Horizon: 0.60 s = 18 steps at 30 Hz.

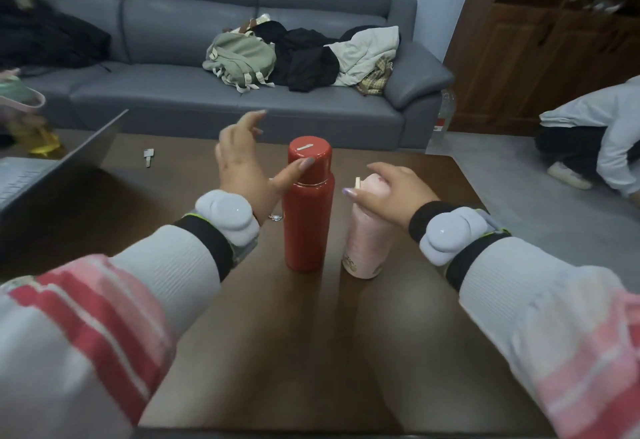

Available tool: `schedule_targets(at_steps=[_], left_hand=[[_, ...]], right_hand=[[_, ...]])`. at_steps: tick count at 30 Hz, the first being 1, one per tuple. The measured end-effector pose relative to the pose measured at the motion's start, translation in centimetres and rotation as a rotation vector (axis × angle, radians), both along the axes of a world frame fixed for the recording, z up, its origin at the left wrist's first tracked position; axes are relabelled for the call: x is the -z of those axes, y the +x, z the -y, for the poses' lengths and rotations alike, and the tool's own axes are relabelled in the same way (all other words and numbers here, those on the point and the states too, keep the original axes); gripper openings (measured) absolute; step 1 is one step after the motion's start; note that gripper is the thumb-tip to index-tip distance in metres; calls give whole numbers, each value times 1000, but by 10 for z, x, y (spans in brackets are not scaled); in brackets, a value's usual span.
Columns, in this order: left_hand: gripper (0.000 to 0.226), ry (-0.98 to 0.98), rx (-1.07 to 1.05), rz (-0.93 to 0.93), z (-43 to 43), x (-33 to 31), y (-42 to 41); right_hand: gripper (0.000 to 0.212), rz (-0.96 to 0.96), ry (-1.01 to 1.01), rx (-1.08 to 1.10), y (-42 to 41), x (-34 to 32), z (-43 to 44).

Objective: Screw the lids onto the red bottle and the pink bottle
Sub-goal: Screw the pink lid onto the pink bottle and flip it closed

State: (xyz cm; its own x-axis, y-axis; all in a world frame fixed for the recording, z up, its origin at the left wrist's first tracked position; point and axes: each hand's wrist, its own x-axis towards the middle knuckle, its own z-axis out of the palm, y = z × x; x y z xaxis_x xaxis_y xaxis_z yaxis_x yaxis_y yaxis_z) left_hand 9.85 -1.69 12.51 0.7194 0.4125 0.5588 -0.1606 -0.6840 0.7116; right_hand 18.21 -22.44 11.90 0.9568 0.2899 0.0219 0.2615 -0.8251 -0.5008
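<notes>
Bottles: red bottle (308,210) and pink bottle (367,238) upright, side by side near the middle of the dark worktop (277,352), close but apparently not touching; long axes vertical.
Red lid: red lid (309,159) already seated on the red bottle's neck, a thin metal band showing beneath; tightness not readable.
Pink lid: pink lid (375,185) on top of the pink bottle, mostly hidden under the palm; a small pale tab showing at its left edge.
Left grip: left hand (242,165) spread open just left of the red lid, fingers fanned away, only the thumb tip resting on the lid's side; nothing clasped.
Right grip: right hand (391,189) cupped down over the pink lid, fingers curled round its top from above; closed on it, by the look of it.
Key relation: pink lid directly beneath the right palm, turning axis straight up through the bottle; right hand much the nearer to it, left hand nearer the red bottle.
Step in hand: probably the turning-down of the pink lid, red one seemingly done.
Next move: likely a clockwise twist of the wrist about the vertical axis, with the pink bottle's body braced by the free left hand.
Risk: unheld bottle body spinning or tipping toward the red bottle.
Surroundings: laptop (52,168) at left, small key (149,156) beyond, grey sofa (242,99) behind.
</notes>
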Motion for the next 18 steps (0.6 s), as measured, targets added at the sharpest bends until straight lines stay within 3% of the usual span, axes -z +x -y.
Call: schedule_targets(at_steps=[4, 10, 12, 16, 18], left_hand=[[79, -199, 304, -167, -7, 4, 16], [58, -341, 459, -192, -5, 10, 26], [59, -342, 465, -203, -5, 10, 26], [90, -226, 430, -328, -14, 17, 25], [95, -202, 405, -386, -20, 21, 23]], right_hand=[[54, 6, 92, 161, 1, 3, -15], [34, 8, 101, 213, 6, 7, -19], [41, -7, 100, 187, 8, 5, -18], [76, -58, -110, 10, 8, -4, -5], [77, -23, -138, -34, 11, -5, 0]])
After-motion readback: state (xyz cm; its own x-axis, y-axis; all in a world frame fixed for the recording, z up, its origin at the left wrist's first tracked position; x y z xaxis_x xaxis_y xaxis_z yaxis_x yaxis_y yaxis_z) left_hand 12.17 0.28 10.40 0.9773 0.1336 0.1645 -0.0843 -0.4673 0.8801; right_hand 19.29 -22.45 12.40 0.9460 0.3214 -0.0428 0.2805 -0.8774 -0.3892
